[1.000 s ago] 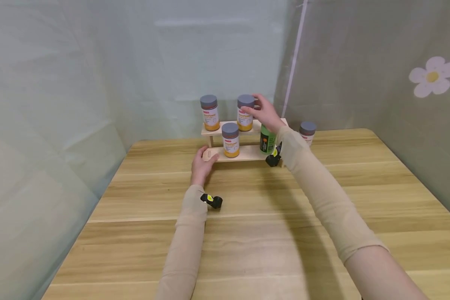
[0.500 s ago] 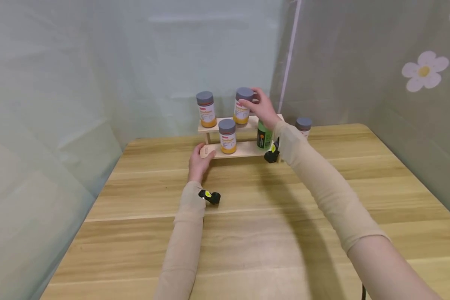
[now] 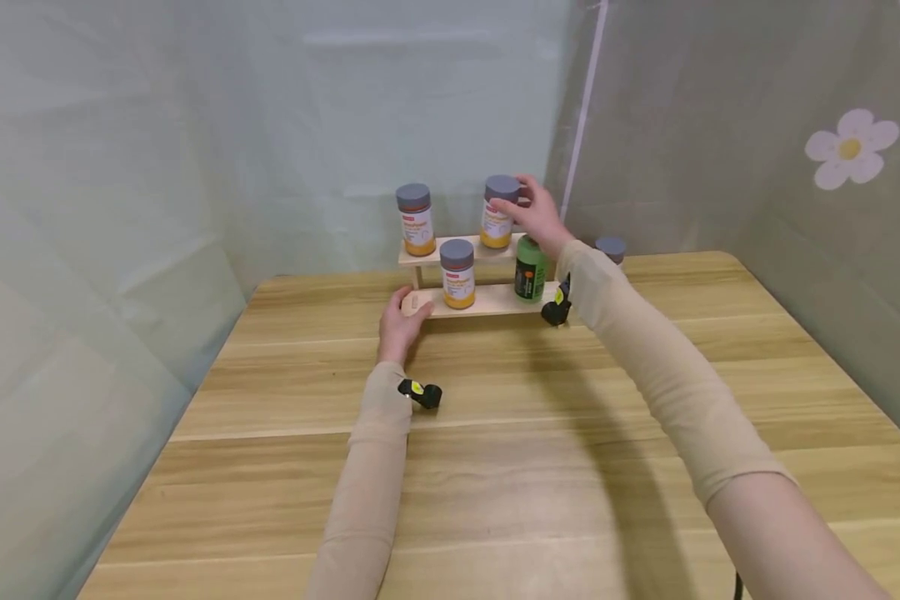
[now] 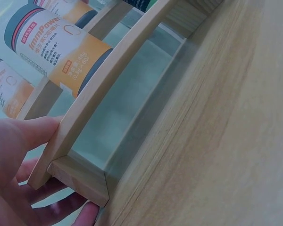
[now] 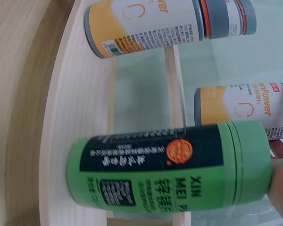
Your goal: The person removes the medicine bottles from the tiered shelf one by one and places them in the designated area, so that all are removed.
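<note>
A two-tier wooden rack (image 3: 495, 302) stands at the back of the table. My left hand (image 3: 401, 327) grips its lower left end; the left wrist view shows the thumb against the board and fingers around the end support. On the upper tier, my right hand (image 3: 537, 215) holds a grey-capped supplement bottle (image 3: 497, 227) around its cap and upper side. Another such bottle (image 3: 417, 229) occupies the upper left, and a third bottle (image 3: 458, 285) stands on the lower tier. Below my right hand, a green bottle (image 5: 170, 169) with a black label stands at the lower right.
Behind my right forearm, one more grey-capped bottle (image 3: 611, 247) stands on the wooden table (image 3: 495, 483), mostly hidden by the sleeve. Pale fabric (image 3: 330, 150) hangs directly behind the rack, and a flowered curtain is on the right.
My right hand has shifted the held bottle a little to the right along the upper tier. The left hand keeps its grip on the rack. The head view has tilted slightly.
</note>
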A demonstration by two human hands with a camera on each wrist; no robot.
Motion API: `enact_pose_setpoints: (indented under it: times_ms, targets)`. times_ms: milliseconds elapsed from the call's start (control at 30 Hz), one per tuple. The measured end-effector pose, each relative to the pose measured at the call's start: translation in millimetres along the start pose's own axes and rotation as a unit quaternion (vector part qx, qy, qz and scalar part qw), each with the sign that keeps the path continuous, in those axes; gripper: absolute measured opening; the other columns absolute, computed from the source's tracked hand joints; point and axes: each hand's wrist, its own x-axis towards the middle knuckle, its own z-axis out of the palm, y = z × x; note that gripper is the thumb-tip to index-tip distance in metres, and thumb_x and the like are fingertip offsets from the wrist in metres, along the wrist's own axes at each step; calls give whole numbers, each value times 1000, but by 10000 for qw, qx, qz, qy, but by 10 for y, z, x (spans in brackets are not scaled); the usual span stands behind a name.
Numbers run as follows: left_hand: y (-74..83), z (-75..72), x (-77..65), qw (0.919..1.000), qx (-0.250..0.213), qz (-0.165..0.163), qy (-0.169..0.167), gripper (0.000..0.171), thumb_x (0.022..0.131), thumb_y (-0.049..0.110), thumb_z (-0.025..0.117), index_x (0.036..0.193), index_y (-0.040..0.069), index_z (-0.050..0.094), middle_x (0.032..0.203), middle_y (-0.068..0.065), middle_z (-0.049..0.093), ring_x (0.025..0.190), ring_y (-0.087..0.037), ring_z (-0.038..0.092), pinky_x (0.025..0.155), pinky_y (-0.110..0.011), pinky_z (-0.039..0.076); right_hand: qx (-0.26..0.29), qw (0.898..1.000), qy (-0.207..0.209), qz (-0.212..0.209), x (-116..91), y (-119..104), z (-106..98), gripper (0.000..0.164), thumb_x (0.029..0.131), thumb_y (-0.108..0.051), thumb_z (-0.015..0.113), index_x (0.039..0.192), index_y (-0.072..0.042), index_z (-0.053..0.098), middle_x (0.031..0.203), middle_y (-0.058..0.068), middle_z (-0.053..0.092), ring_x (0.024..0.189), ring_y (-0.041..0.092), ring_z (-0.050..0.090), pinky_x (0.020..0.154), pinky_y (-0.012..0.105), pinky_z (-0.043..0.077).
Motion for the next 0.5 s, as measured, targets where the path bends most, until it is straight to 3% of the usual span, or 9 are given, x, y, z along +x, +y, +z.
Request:
enact_pose_setpoints:
  times_ms: [367, 500]
  targets:
    - [3, 14, 15, 10000, 12, -47, -11, 63, 90, 27, 68, 144, 10, 42, 152, -13, 41, 142, -28, 37, 120, -40, 28, 76, 9999, 80, -8, -9, -17, -231, 66, 91, -30, 66, 147, -16, 34, 145, 13, 44, 130, 26, 48, 106, 40, 46]
    - [2, 23, 17, 10000, 10, -25, -30, 63, 90, 27, 68, 144, 10, 42, 152, -14, 41, 142, -28, 37, 120, -39, 28, -126, 9999, 97, 2, 3, -10, -353, 66, 91, -31, 67, 147, -16, 34, 147, 13, 44, 132, 27, 46, 109, 43, 44]
